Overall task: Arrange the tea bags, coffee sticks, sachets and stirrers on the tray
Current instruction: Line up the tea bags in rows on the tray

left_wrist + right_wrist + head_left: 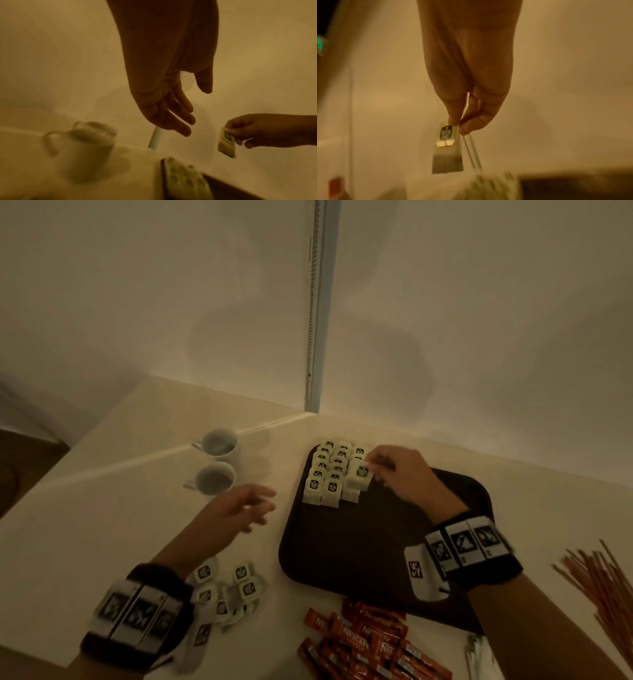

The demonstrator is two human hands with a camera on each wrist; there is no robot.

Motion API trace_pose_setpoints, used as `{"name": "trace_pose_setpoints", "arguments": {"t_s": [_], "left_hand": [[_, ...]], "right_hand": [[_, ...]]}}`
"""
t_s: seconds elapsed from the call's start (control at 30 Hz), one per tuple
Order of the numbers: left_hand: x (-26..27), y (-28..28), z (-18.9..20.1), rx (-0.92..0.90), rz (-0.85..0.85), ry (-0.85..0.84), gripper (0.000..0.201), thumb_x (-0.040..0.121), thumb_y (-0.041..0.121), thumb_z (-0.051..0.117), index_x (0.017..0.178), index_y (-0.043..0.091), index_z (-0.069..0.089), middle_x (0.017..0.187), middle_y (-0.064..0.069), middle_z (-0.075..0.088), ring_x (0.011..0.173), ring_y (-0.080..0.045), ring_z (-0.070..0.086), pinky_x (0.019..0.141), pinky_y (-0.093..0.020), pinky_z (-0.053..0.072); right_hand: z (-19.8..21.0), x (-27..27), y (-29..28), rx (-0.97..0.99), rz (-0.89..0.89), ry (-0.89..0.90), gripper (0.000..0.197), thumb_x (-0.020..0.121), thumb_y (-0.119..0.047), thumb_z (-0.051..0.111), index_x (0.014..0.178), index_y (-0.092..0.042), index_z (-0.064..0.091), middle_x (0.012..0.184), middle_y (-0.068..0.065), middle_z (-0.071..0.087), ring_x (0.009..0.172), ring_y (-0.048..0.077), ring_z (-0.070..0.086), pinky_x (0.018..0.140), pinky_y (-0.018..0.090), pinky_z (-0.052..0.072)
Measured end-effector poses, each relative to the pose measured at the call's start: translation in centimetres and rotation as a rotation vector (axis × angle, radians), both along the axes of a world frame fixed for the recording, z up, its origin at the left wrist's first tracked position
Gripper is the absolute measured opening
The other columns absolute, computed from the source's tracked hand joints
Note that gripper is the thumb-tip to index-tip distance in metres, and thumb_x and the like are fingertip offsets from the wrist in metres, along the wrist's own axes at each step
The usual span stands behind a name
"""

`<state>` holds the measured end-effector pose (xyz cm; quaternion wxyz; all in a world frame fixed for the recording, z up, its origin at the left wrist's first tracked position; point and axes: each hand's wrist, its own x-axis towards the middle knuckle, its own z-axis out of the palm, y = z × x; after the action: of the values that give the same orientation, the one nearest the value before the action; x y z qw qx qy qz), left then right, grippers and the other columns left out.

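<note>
A dark tray [376, 546] lies on the white table, with rows of white tea bags [329, 474] lined up at its far left corner. My right hand [380, 467] pinches one tea bag [360, 475] by its top, just above the third row; the same tea bag [447, 147] hangs from thumb and fingertip in the right wrist view. My left hand [253, 505] hovers with fingers straight and empty, left of the tray. Loose tea bags [233, 590] lie near my left wrist. Red coffee sticks [363, 642] are piled in front of the tray, and stirrers [596, 587] lie at the right.
Two white cups [217, 463] stand left of the tray, near my left hand. A wall with a vertical rail [317, 302] rises just behind the table. The table edge runs along the left side.
</note>
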<state>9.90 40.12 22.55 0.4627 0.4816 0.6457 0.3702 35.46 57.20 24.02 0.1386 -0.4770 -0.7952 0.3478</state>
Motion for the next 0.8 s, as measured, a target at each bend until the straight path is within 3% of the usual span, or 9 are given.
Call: {"name": "trace_pose_setpoints", "arguments": {"t_s": [0.1, 0.2, 0.3, 0.4, 0.5, 0.6, 0.8], "left_hand": [[-1.5, -4.1, -3.5, -0.177, 0.093, 0.003, 0.012, 0.092, 0.024, 0.061, 0.102, 0.028, 0.066, 0.098, -0.001, 0.071, 0.088, -0.021, 0.068, 0.076, -0.033, 0.051], [-2.8, -8.1, -6.1, -0.299, 0.234, -0.013, 0.013, 0.091, 0.017, 0.063, 0.102, 0.021, 0.066, 0.094, -0.002, 0.073, 0.084, -0.026, 0.067, 0.068, -0.028, 0.05], [-3.8, -11.4, -8.0, -0.375, 0.406, -0.064, 0.015, 0.094, 0.006, 0.054, 0.098, 0.013, 0.066, 0.087, -0.007, 0.073, 0.075, -0.025, 0.063, 0.065, -0.029, 0.045], [-4.3, -13.6, -8.8, -0.424, 0.474, -0.079, 0.016, 0.094, 0.004, 0.052, 0.096, 0.012, 0.066, 0.086, -0.011, 0.072, 0.074, -0.027, 0.06, 0.068, -0.031, 0.041], [-4.6, -14.6, -8.8, -0.457, 0.508, -0.086, 0.015, 0.095, 0.006, 0.051, 0.095, 0.012, 0.065, 0.086, -0.01, 0.071, 0.074, -0.028, 0.061, 0.068, -0.031, 0.04], [-4.8, -14.8, -8.9, -0.479, 0.514, -0.084, 0.015, 0.095, 0.007, 0.051, 0.096, 0.013, 0.065, 0.087, -0.009, 0.071, 0.077, -0.03, 0.061, 0.07, -0.032, 0.041], [-5.1, -15.1, -9.0, -0.475, 0.523, -0.096, 0.016, 0.096, 0.008, 0.049, 0.099, 0.011, 0.064, 0.091, -0.012, 0.07, 0.083, -0.033, 0.061, 0.07, -0.032, 0.041]], "right_hand": [[-5.2, 0.9, 0.5, -0.107, 0.019, -0.18, 0.015, 0.093, -0.013, 0.053, 0.105, -0.009, 0.062, 0.1, 0.001, 0.062, 0.074, -0.001, 0.049, 0.064, 0.01, 0.039], [-8.7, 0.8, 1.1, -0.243, 0.003, -0.241, 0.017, 0.093, -0.014, 0.054, 0.108, -0.009, 0.061, 0.09, -0.003, 0.06, 0.072, 0.003, 0.054, 0.06, 0.012, 0.042], [-10.6, 0.2, 1.5, -0.276, -0.06, -0.221, 0.014, 0.092, -0.013, 0.055, 0.105, -0.009, 0.059, 0.087, -0.003, 0.058, 0.069, 0.005, 0.055, 0.056, 0.014, 0.043], [-11.3, -0.5, 1.9, -0.239, -0.165, -0.125, 0.009, 0.091, -0.01, 0.058, 0.1, -0.008, 0.058, 0.084, -0.001, 0.057, 0.067, 0.006, 0.054, 0.056, 0.014, 0.044], [-11.9, -1.1, 2.3, -0.204, -0.199, -0.083, 0.01, 0.089, -0.01, 0.06, 0.099, -0.006, 0.06, 0.082, -0.004, 0.057, 0.076, 0.01, 0.056, 0.066, 0.017, 0.048], [-12.4, -1.5, 2.5, -0.163, -0.229, -0.064, 0.01, 0.088, -0.009, 0.062, 0.097, -0.004, 0.061, 0.09, 0.003, 0.061, 0.082, 0.013, 0.057, 0.076, 0.023, 0.048], [-12.9, -2.1, 2.9, -0.13, -0.246, -0.091, 0.012, 0.088, -0.009, 0.061, 0.099, -0.004, 0.061, 0.101, 0.01, 0.064, 0.087, 0.015, 0.057, 0.082, 0.028, 0.05]]}}
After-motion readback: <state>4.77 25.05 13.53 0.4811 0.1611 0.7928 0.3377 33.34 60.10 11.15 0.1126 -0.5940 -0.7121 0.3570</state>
